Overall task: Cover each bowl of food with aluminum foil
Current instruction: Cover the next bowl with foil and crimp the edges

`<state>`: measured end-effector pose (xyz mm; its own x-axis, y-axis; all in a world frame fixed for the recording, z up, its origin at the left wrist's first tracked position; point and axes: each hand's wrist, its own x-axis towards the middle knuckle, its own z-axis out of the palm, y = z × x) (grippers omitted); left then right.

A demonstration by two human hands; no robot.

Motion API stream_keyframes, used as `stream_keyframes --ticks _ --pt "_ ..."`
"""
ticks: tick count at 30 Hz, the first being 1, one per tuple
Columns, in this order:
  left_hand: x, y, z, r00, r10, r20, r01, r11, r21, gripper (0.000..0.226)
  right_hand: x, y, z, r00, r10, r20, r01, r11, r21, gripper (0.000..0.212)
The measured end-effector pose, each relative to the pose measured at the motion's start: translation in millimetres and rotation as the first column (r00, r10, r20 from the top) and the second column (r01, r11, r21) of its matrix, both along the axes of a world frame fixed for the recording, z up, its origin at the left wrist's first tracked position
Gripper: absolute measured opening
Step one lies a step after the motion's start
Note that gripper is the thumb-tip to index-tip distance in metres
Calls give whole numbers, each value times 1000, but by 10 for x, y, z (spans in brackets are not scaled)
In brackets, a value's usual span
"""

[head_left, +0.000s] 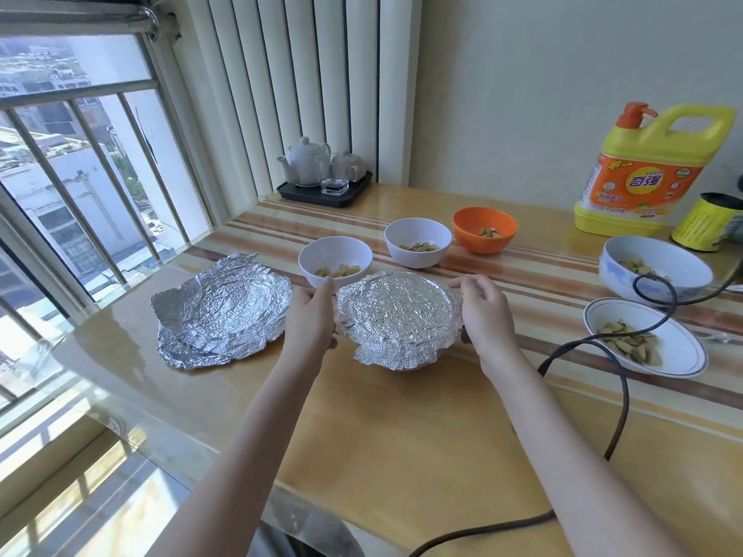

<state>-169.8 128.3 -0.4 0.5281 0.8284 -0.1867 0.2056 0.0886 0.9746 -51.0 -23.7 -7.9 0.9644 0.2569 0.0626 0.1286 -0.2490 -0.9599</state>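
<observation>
Foil-covered bowl point(398, 319) sits between left hand point(311, 315) and right hand point(484, 311) grip.

A home dining spot — tea set point(317, 164), dish soap point(639, 170), window point(72, 162).

Yellow detergent jug point(643, 170), orange pump cap, on the counter point(402, 416) at far right: orange label reads "奇强" in big white characters. Smaller print above and below on the label is too blurred to read. Yellow can point(705, 223) beside it carries dark small print, illegible. No other text readable.
</observation>
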Motion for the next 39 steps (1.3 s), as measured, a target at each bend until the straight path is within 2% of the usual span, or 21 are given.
stream_keyframes --ticks 2,3,4,6,8,10,12,14,16,22,31,35,37,39 --pt "-70 -60 5 996 72 -58 -53 960 275 25 23 -27 43 995 -42 93 48 997 -62 28" --pt "-100 -93 15 989 121 -85 -71 892 446 26 41 -43 67 982 -82 172 97 992 -81 27" --pt "-122 -116 26 986 149 -68 -78 791 606 28 58 -54 99 958 -114 263 140 987 -83 26" --pt "-107 -124 89 1000 15 -13 2 575 818 33 79 -28 177 887 -81 454 128 989 -73 25" --pt "5 -63 103 961 -206 -184 251 376 892 48 108 66 258 790 111 603 1 983 -182 27" --pt "130 -36 83 862 -293 -413 489 273 828 56 130 192 278 699 375 609 -133 905 -405 33" --pt "217 -74 62 777 -302 -552 626 279 729 57 153 285 209 679 553 483 -201 773 -602 40" --pt "256 -118 47 739 -297 -605 674 297 677 59 160 305 117 735 601 315 -274 687 -673 42" --pt "266 -121 51 731 -298 -614 682 323 656 62 149 280 63 796 564 218 -345 720 -602 41" --pt "270 -126 76 723 -324 -611 689 413 596 69 120 286 66 877 447 178 -339 837 -429 32" --pt "307 -139 44 744 -276 -608 659 450 603 66 93 292 56 902 396 173 -302 864 -402 32" --pt "309 -125 72 730 -315 -607 678 453 579 63 85 275 98 909 397 129 -325 866 -381 29" --pt "290 -68 116 741 -404 -537 669 518 533 59 88 242 141 910 405 91 -356 874 -331 35" --pt "247 -2 171 789 -436 -433 614 589 526 57 94 190 177 934 346 91 -316 916 -246 41"
